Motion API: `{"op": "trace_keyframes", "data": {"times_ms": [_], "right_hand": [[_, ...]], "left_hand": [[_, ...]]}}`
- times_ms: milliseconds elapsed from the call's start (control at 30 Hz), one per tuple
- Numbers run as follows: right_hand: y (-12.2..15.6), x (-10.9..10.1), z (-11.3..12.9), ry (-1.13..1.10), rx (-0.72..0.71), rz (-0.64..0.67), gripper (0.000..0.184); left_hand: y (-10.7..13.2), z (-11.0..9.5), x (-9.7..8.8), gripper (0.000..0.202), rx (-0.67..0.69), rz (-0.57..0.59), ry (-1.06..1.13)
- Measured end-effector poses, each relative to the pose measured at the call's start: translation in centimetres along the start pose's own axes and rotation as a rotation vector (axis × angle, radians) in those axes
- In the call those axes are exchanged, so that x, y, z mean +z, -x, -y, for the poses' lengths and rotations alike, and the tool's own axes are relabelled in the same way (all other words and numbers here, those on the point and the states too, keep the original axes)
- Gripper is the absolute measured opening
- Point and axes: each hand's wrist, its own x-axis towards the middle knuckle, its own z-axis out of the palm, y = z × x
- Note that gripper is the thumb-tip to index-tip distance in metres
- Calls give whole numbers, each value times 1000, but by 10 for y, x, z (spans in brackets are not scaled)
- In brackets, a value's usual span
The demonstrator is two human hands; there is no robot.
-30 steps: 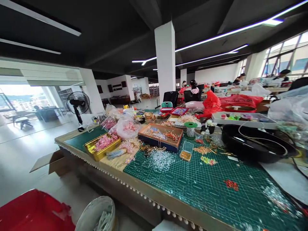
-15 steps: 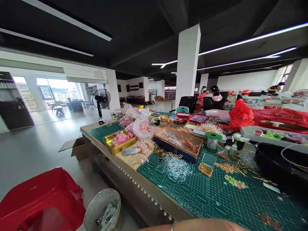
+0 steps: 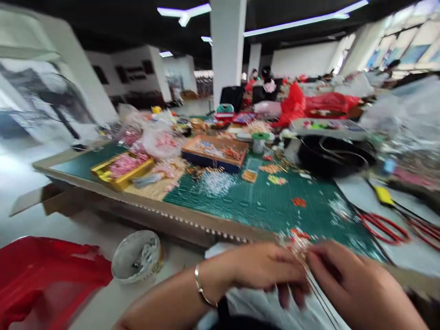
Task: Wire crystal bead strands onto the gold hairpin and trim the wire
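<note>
A beaded hairpin (image 3: 299, 243), with red and clear beads, pale wire and two long thin prongs, is between my hands at the table's near edge. My left hand (image 3: 271, 268), with a silver bracelet at the wrist, closes on its beaded part from the left. My right hand (image 3: 347, 275) pinches it from the right, thumb and forefinger together. The prongs slant down between the hands. Motion blur hides the exact finger contacts. Past the hands, a small pile of red-orange beads (image 3: 299, 202) lies on the green cutting mat (image 3: 233, 211).
Red-handled scissors (image 3: 385, 228) lie at right beside a black basin (image 3: 333, 156). Clear beads (image 3: 217, 182), a blue-sided box (image 3: 213, 160) and a yellow tin of pink flowers (image 3: 122, 169) are farther left. A bucket (image 3: 135, 256) and red plastic chair-like object (image 3: 51, 275) stand on the floor.
My view has swung right and down, with blur. Both hands and the hairpin now show, where earlier only part of one hand or forearm was at the bottom edge.
</note>
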Motion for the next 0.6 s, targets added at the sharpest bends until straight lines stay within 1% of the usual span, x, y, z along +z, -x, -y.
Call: {"op": "trace_keyframes", "data": {"times_ms": [33, 67, 100, 200, 300, 500, 600], "right_hand": [[-1, -6, 4, 49, -19, -19, 23], [-5, -10, 8, 93, -23, -26, 20], [-8, -13, 10, 104, -15, -22, 19], [-14, -17, 14, 115, -6, -5, 21], [-8, -19, 15, 106, -17, 1, 22], [4, -19, 11, 85, 5, -29, 24], [5, -16, 8, 74, 13, -26, 23]], "left_hand": [[5, -5, 1, 29, 22, -117, -62], [8, -10, 2, 27, 49, -189, -111], [9, -13, 3, 29, 86, -215, -103], [5, -15, 9, 39, 161, -202, 31], [-5, -11, 17, 43, 135, -216, 104], [-14, -9, 21, 39, 91, -246, 222], [-17, -8, 24, 35, 78, -289, 233]]}}
